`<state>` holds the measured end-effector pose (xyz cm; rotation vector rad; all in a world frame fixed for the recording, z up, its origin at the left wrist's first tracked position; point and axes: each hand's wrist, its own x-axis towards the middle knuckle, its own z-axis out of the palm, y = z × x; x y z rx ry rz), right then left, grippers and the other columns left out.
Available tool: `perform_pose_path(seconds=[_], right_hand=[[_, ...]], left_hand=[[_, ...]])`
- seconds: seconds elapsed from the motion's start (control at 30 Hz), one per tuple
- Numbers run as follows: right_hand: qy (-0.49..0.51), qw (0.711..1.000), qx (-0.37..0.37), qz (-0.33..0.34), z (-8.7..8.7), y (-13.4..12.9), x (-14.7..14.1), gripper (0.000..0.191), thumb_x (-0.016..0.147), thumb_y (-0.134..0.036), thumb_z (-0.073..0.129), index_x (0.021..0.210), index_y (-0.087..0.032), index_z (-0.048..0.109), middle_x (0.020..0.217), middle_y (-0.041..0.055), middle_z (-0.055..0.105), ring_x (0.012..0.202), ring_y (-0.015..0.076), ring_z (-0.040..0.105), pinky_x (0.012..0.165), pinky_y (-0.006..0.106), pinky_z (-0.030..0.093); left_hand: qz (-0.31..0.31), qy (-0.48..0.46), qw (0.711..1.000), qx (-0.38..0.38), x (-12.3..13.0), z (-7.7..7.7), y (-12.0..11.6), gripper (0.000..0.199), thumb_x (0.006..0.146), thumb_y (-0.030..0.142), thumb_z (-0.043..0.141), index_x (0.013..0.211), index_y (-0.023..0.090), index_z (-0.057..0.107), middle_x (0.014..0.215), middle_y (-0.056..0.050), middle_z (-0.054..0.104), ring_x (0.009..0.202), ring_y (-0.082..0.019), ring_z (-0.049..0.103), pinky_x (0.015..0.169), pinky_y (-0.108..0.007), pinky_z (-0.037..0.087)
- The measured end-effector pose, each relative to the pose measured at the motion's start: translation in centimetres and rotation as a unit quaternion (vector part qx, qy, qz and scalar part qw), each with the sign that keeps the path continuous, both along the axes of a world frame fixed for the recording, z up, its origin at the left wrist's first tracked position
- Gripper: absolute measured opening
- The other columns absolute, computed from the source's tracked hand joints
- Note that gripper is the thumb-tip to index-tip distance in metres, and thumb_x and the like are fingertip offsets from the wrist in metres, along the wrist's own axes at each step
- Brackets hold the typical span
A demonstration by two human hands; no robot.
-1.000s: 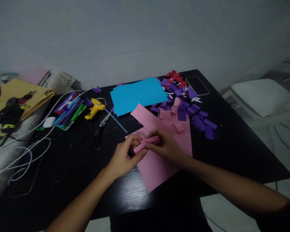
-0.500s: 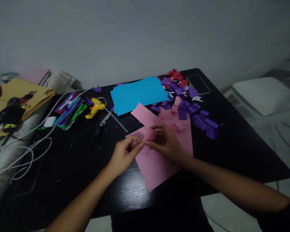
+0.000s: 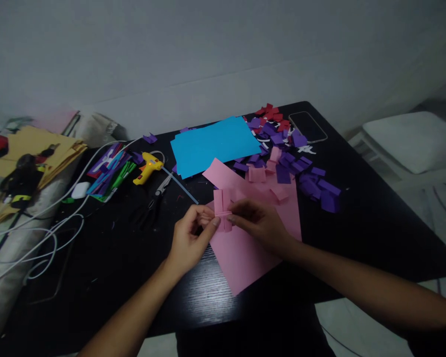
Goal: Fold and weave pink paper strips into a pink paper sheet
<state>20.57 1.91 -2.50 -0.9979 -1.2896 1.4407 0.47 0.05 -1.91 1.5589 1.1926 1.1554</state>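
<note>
A small folded pink paper piece (image 3: 220, 201) is held upright between my two hands, with creases and flaps showing on its face. My left hand (image 3: 193, 233) pinches its left edge between thumb and fingers. On the other side, my right hand (image 3: 258, 223) grips the right edge the same way. Below them lies a large pink paper sheet (image 3: 241, 263), partly hidden by my right hand. A pink paper strip (image 3: 223, 174) rests across its upper part, and a few folded pink pieces (image 3: 257, 173) sit near its far edge.
Blue sheets (image 3: 215, 146) lie at the back of the black table (image 3: 115, 277). Purple folded pieces (image 3: 312, 186) and red ones (image 3: 271, 114) are heaped near a phone (image 3: 307, 127). Leftward are a yellow glue gun (image 3: 147, 168), pliers (image 3: 152, 201) and white cables (image 3: 48, 238).
The pink piece has turned so its creased face shows upright between my fingers. My right fingers have shifted slightly lower along its edge. The view has moved a little.
</note>
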Motion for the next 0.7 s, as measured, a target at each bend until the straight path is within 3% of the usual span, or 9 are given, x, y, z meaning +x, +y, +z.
perform_pose_path(seconds=[0.1,0.23,0.7], right_hand=[[-0.006,1.000,0.005,-0.003,0.11,-0.06,-0.04,0.025,0.083,-0.043,0.086,0.093,-0.022,0.075,0.089,0.0025,0.076,0.081,0.0172,0.072,0.077,0.034,0.062],[-0.006,1.000,0.012,0.012,0.28,-0.23,-0.04,0.023,0.085,-0.042,0.084,0.093,-0.022,0.077,0.089,0.0031,0.077,0.083,0.0182,0.073,0.077,0.034,0.061],[-0.036,0.998,0.046,0.003,0.56,-0.33,0.02,0.017,0.086,-0.039,0.083,0.091,-0.024,0.077,0.087,0.0021,0.077,0.079,0.0179,0.072,0.072,0.033,0.060]], left_hand=[[-0.011,0.033,0.998,0.054,-0.24,-0.05,-0.04,0.025,0.094,0.026,0.073,0.118,0.020,0.066,0.097,-0.005,0.074,0.083,-0.016,0.069,0.076,-0.028,0.058],[-0.003,0.112,0.987,0.118,-0.27,0.29,-0.12,0.016,0.093,0.023,0.075,0.109,0.021,0.075,0.095,-0.004,0.078,0.077,-0.014,0.069,0.073,-0.026,0.057],[0.031,0.089,0.992,0.079,0.15,0.86,-0.22,0.007,0.093,0.027,0.076,0.094,0.020,0.076,0.085,-0.001,0.079,0.065,-0.011,0.068,0.062,-0.021,0.056]])
